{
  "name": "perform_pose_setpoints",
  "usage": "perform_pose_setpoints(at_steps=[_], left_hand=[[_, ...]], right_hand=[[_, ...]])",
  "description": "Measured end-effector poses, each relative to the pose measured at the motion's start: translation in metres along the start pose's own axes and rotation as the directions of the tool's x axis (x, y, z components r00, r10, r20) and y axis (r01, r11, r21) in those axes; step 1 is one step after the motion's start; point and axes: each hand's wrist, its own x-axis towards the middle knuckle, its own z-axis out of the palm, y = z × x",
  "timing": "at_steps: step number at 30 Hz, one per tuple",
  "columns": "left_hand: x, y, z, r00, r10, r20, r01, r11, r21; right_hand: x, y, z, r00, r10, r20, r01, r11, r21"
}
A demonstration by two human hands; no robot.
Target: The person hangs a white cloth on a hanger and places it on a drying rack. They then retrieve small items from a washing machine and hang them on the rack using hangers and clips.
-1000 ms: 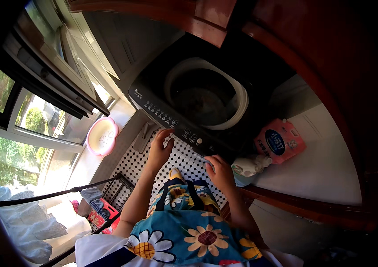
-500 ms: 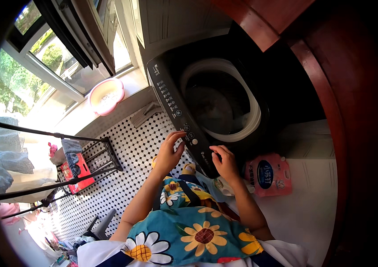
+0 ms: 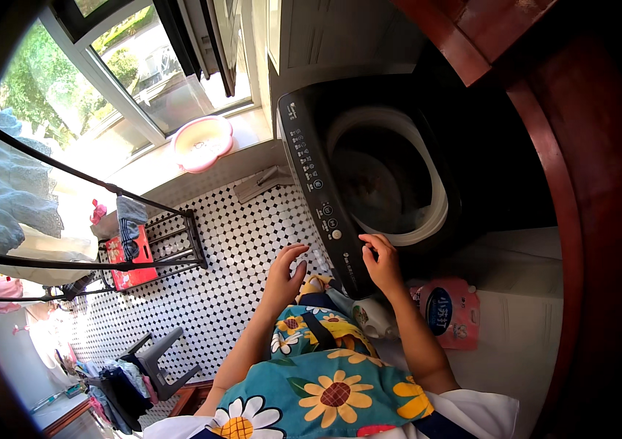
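- One pale blue cloth (image 3: 18, 186) with lace is hung at the far left, near the window (image 3: 135, 66).
- Some clothes (image 3: 117, 395) are gathered at the lower left, just beside a grey stool (image 3: 161, 358); their support cannot be seen clearly.
- A red box (image 3: 134, 271) is seen by a black metal rack (image 3: 195, 241), and a grey-blue cloth (image 3: 132, 212) is hung above it.
- A pink basin (image 3: 203, 144) is placed upright on the windowsill.
- The floor (image 3: 230, 227) is covered with white tiles and small black squares.
- The left hand (image 3: 282, 276) is raised above the floor, near the front edge of the washing machine; its fingers are bent a little, the thumb is held apart, and nothing is gripped.
- The washing machine (image 3: 333, 186) is placed before the person, a little to the right; its round drum is left uncovered.
- A white bottle (image 3: 371, 320) is seen at the machine's near corner.
- The right hand (image 3: 382, 265) is held at the control panel, with fingers loosely curled and nothing gripped; whether the panel is touched cannot be told.
- A pink bag (image 3: 461, 314) is laid on a white surface, partly hidden by the right forearm.
- Dark red wood (image 3: 545, 139) is seen at the right side.
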Motion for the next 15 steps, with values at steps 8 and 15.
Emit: perform_pose_setpoints(at_steps=[8, 15], left_hand=[[0.027, 0.010, -0.010, 0.995, 0.091, 0.048, -0.096, 0.987, 0.131], [0.075, 0.018, 0.033, 0.894, 0.426, 0.139, -0.448, 0.841, 0.304]], right_hand=[[0.000, -0.014, 0.015, 0.994, 0.014, -0.106, -0.018, 0.999, -0.033], [0.011, -0.010, 0.019, 0.990, -0.013, -0.143, 0.002, 0.997, -0.080]])
